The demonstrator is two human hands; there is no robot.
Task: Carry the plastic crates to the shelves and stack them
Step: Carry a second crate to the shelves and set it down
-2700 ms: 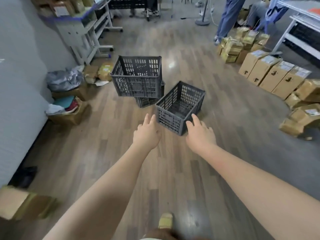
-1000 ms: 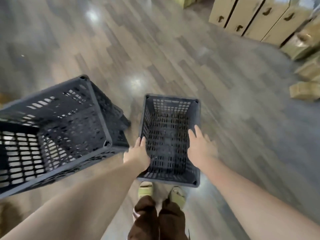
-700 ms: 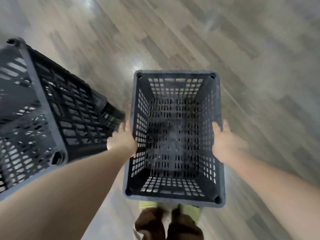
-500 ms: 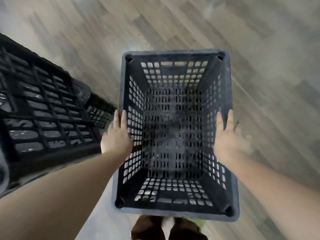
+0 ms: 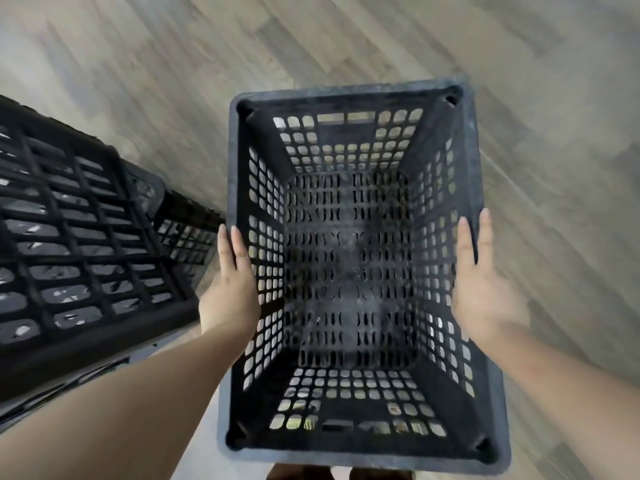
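Note:
A dark grey slotted plastic crate (image 5: 349, 95) fills the middle of the head view, open top toward me and with nothing inside. My left hand (image 5: 230, 289) presses flat against the outside of its left wall, fingers straight. My right hand (image 5: 485, 285) presses flat against the outside of its right wall in the same way. The crate is squeezed between both palms above the floor. My thumbs are hidden.
Two more dark crates stand at the left: a tilted one (image 5: 79, 244) close to my left forearm, and part of another (image 5: 187, 233) beneath it. Wood-pattern floor (image 5: 381, 39) lies all around. My trouser legs (image 5: 304, 474) show under the crate's near edge.
The crate has come up closer to the camera and looks larger. Both hands stay flat on its side walls. The left-hand crates have slid further toward the frame's edge.

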